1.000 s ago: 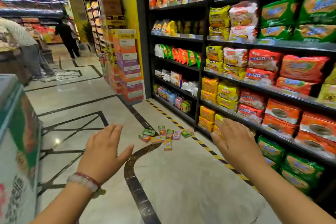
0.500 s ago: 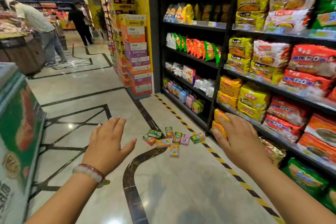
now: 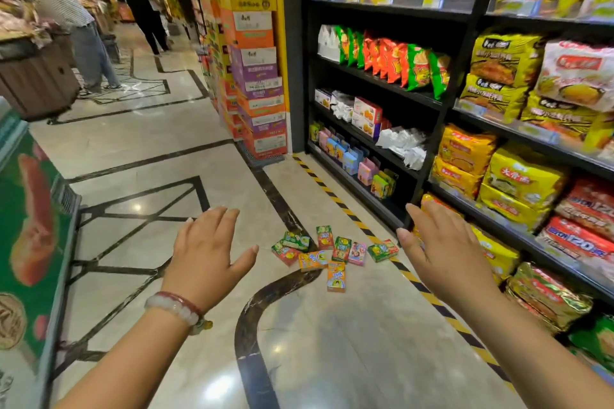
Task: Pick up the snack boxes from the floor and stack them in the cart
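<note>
Snack boxes point(image 3: 327, 251) scattered on floor point(image 3: 349, 342) ahead of you. Your left hand point(image 3: 206, 256), right hand point(image 3: 442, 252) raised, fingers spread, holding nothing.

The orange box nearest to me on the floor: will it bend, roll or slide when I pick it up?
The orange box looks like stiff printed card, so probably rigid and light. It lies flat, so it should not roll. The glossy floor may let it slide.
</note>
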